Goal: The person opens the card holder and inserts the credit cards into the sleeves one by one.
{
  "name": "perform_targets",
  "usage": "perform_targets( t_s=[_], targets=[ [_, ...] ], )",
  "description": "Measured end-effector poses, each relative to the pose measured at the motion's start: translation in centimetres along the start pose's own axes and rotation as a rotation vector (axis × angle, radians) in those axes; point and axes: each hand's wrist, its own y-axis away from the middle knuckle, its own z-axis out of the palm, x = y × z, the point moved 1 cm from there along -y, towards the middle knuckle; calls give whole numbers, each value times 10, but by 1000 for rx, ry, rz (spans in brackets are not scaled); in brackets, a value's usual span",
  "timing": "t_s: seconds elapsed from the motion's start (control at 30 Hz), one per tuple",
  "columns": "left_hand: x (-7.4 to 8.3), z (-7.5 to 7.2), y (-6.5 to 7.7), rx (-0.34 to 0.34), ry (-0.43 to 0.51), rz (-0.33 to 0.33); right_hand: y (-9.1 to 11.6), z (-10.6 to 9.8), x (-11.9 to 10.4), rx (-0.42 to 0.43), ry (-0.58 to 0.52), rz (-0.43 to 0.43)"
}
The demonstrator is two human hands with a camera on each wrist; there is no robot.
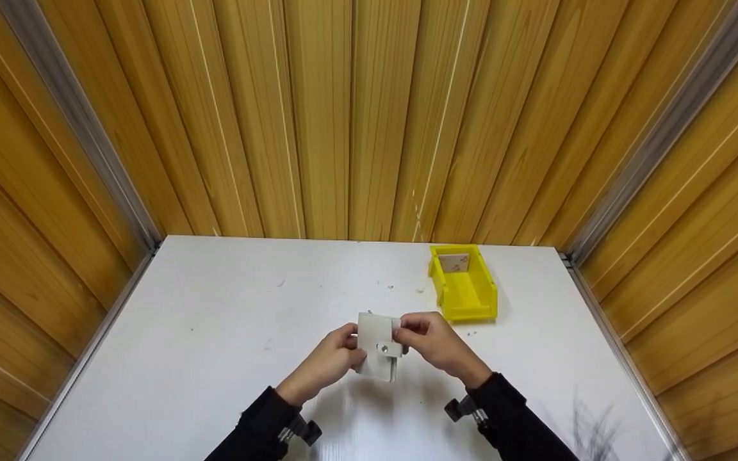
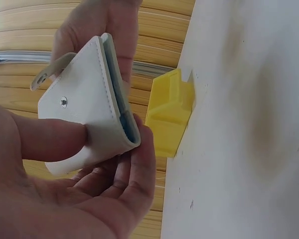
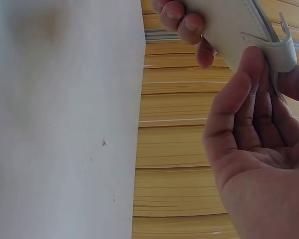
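A cream wallet (image 1: pixel 374 333) is held above the white table, between both hands. My left hand (image 1: pixel 330 360) grips its left side, with the thumb across the front and the fingers behind, as the left wrist view shows. On that front face sits a round metal snap stud (image 2: pixel 64 102). The closing strap (image 2: pixel 51 72) stands away from the face, unfastened. At the wallet's right edge my right hand (image 1: pixel 434 344) pinches it close to the strap, thumb and forefinger together. The wallet's inside is mostly hidden; a bluish lining shows at its open edge.
A yellow open-front bin (image 1: pixel 471 314) stands at the back right of the white table (image 1: pixel 234 307). Inside it a small pale card (image 1: pixel 453 262) leans at the far end. Wood-patterned walls (image 1: pixel 318 121) rise behind and on both sides.
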Motion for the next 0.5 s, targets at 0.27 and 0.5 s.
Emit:
perform_targets(
  t_s=[0.27,0.5],
  targets=[
    [-2,-1,1,-49,-71,-11,2,0,-1,-44,-26,-1],
    [-2,-2,1,-72,-49,-15,2,2,-3,-38,-38,-23]
  ],
)
